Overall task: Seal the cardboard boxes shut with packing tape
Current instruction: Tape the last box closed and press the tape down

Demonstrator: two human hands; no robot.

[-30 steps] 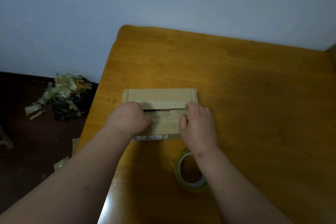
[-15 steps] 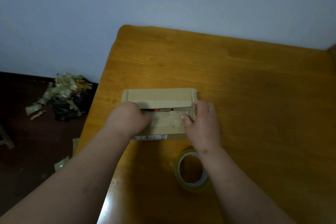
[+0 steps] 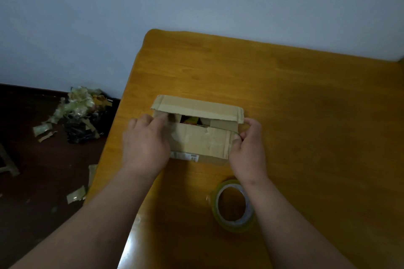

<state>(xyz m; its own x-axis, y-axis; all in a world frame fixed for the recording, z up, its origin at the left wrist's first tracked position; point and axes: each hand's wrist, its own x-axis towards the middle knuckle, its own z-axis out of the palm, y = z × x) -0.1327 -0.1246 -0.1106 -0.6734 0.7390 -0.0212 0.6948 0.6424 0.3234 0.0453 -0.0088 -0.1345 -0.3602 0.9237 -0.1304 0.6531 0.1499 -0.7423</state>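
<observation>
1. Cardboard scraps and crumpled tape waste: lying heaped on the dark floor, well left of the table, playing no part.
2. Left hand: resting on the near flap at the box's left end, fingers relaxed, forefinger reaching toward the gap; holding nothing.
3. Cardboard box: sitting on the wooden table, long axis running left to right between the two hands; far flap lifting, near flap lying lower, seam gaping with contents showing through; not yet sealed.
4. Right hand: pinching the box's right end, thumb and fingers curling round the corner of the near flap.
5. Packing tape roll: lying flat on the table, nearer the viewer than the box, just beside the right wrist; right hand judged far nearer for picking up, once flaps are pressed level.
</observation>
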